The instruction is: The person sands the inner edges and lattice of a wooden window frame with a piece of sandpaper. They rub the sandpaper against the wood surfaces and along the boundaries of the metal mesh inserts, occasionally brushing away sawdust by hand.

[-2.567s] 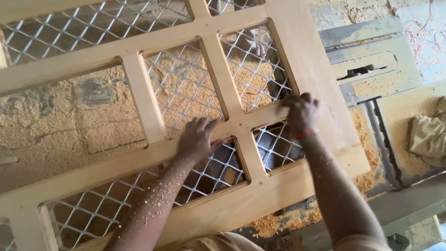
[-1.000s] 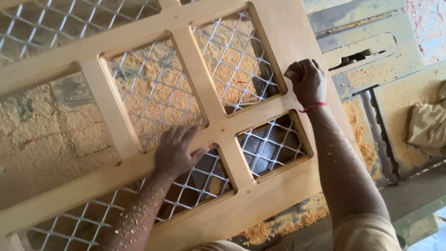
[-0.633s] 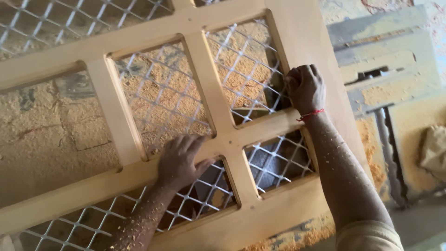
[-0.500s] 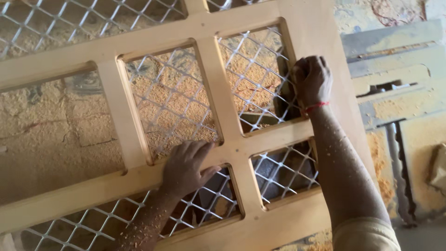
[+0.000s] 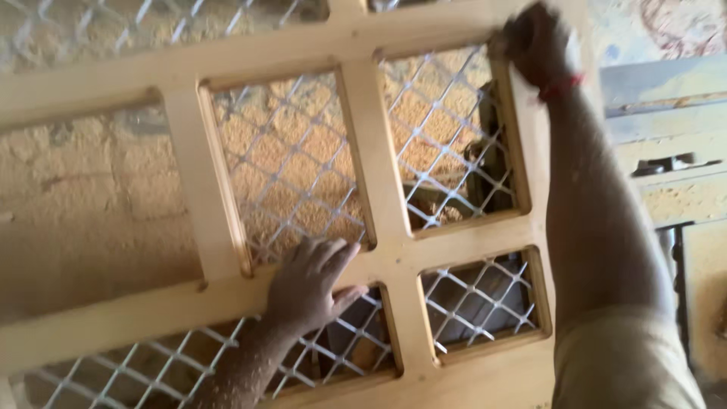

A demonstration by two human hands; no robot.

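Fingers of the left hand [image 5: 307, 284] spread flat on the wooden lattice frame [image 5: 394, 265]'s crossbar; the right hand [image 5: 538, 42] is fisted at the frame's far right corner, its contents blurred.

i'm in a woodworking shop, carpentry type. thick sawdust [image 5: 83, 204] covers the floor under everything, w/ a pale unfinished wooden frame [image 5: 379, 257] w/ diamond wire mesh [image 5: 291, 163] in its openings laid out in front of me. on the right there's a dusty metal machine surface [image 5: 674, 151] w/ a slot in it, more sawdust piled on. my forearm's flecked w/ wood chips too.
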